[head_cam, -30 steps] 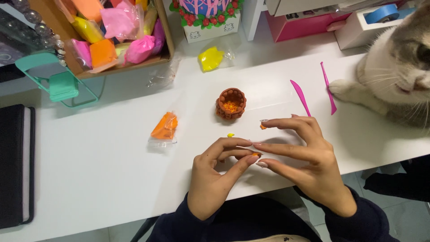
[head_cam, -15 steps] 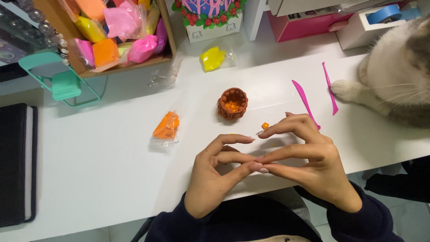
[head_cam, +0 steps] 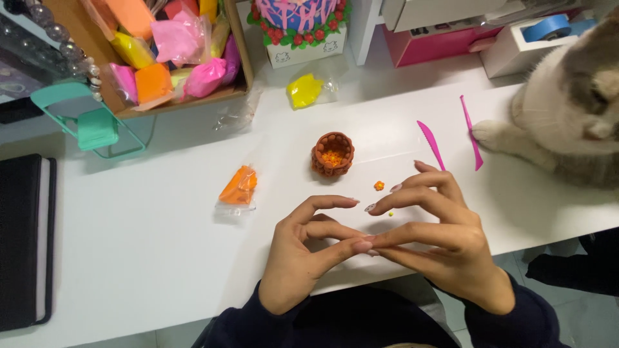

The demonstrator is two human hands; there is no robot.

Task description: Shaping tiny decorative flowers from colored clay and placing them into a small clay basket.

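Two hands meet fingertip to fingertip: left hand [head_cam: 309, 258] and right hand [head_cam: 445, 248] pinch narrowly, but any clay between them is too small to tell. Just beyond the pinch lies a finished tiny orange flower [head_cam: 379, 185]; farther beyond stands the brown clay basket [head_cam: 333, 153], already partly filled, so more flowers seem left.

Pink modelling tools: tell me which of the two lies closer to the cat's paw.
The slimmer pink tool, farther right, lies right beside the cat's paw. The knife-shaped pink tool lies farther left, nearer the right hand.

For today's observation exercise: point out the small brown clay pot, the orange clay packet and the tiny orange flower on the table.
brown clay pot [head_cam: 332, 154]: head view, on its rim.
orange clay packet [head_cam: 238, 186]: head view, on the clay's middle.
tiny orange flower [head_cam: 379, 185]: head view, on its centre.
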